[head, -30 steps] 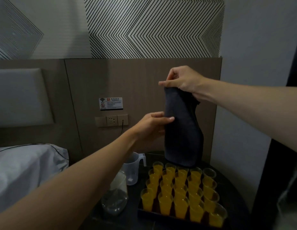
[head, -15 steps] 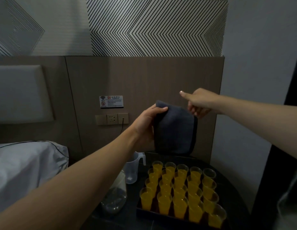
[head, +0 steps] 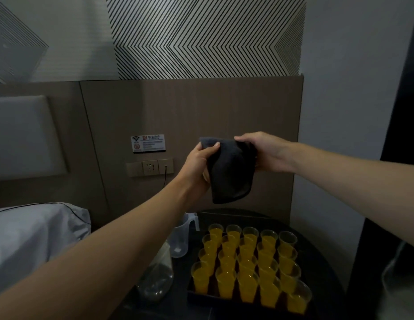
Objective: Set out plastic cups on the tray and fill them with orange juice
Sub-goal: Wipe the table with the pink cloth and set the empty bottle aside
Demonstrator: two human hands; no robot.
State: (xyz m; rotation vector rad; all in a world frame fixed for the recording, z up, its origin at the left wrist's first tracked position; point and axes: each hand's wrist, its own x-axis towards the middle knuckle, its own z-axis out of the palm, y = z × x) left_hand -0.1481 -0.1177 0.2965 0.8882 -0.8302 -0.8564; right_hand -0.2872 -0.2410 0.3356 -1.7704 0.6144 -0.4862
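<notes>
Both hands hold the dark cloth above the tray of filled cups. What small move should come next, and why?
Probably lower the dark cloth to the bare table beside the tray, not over the cups. The left hand and right hand pinch its top corners, folded, and the cups already look filled with orange juice, so little seems left but tidying.
</notes>
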